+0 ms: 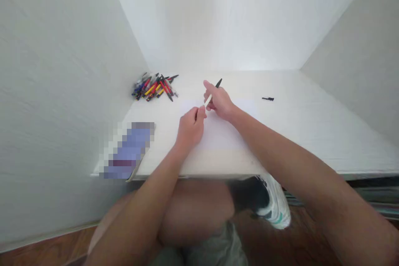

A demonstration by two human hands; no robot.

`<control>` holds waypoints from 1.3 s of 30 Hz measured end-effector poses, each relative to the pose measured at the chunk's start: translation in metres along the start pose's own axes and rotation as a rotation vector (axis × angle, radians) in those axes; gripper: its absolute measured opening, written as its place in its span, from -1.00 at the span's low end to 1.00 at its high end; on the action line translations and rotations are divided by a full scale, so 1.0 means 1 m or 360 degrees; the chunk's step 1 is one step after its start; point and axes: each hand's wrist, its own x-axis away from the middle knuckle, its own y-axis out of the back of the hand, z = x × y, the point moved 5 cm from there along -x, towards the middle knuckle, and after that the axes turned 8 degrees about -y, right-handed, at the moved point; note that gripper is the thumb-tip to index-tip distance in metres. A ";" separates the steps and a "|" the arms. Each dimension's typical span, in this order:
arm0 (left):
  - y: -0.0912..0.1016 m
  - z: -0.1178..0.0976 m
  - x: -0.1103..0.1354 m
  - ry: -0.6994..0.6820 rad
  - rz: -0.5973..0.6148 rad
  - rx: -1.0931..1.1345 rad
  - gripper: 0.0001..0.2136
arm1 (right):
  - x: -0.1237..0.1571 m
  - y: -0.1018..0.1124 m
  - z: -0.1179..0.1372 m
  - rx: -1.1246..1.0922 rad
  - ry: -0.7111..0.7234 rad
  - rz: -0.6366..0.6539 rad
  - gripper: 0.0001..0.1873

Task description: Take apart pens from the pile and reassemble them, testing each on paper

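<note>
While looking forward and down, faces white walls (224, 25) at the left, back and right. Has dark brown flooring (299, 237) below. Looks onto a white desk (311, 133) set between the side walls, with its back edge against the rear one. Has a bare bent leg (199, 199) under the front edge, pointing right. Holds both bare forearms (280, 141) over that edge — one from near left, one from near right. Has, beneath the hands, probably a sheet of pale paper (221, 137), hard to tell from the white around it. Shows a bluish patch (132, 147), blurred into squares, at the desk's near left. Wears a black sock (247, 193) and a white shoe (276, 205) below the desk, right of centre. Has a tangled heap of pens (152, 88) at the back left, in red, yellow, black, blue and grey, well apart from both hands. Holds the left hand (191, 126) narrow, pinching with thumb and forefinger the near end of a white pen (208, 100). Grips the same barrel in the right hand (220, 102), with fingers bent around it. Tilts the pen between the hands — black end up and away. Shows, farther right, a small black piece (268, 98), slim, on bare desk.
</note>
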 end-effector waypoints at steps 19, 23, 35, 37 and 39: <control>0.001 -0.006 0.009 -0.0066 -0.0090 -0.0247 -0.67 | 0.021 -0.031 -0.013 0.0362 -0.0036 0.0626 -0.45; 0.000 -0.007 0.010 -0.0084 -0.0077 -0.0178 -0.70 | 0.019 -0.028 -0.009 0.0384 0.0005 0.0591 -0.45; -0.010 0.004 0.003 0.0430 0.0058 0.1249 -0.68 | 0.018 -0.024 0.001 0.0346 0.0005 0.0490 -0.28; -0.010 0.002 0.002 0.0381 0.0049 0.1224 -0.66 | 0.016 -0.021 0.003 0.0306 -0.0033 0.0435 -0.27; -0.010 0.002 0.001 0.0320 0.0028 0.1175 -0.65 | 0.017 -0.018 0.007 0.0283 -0.0068 0.0382 -0.28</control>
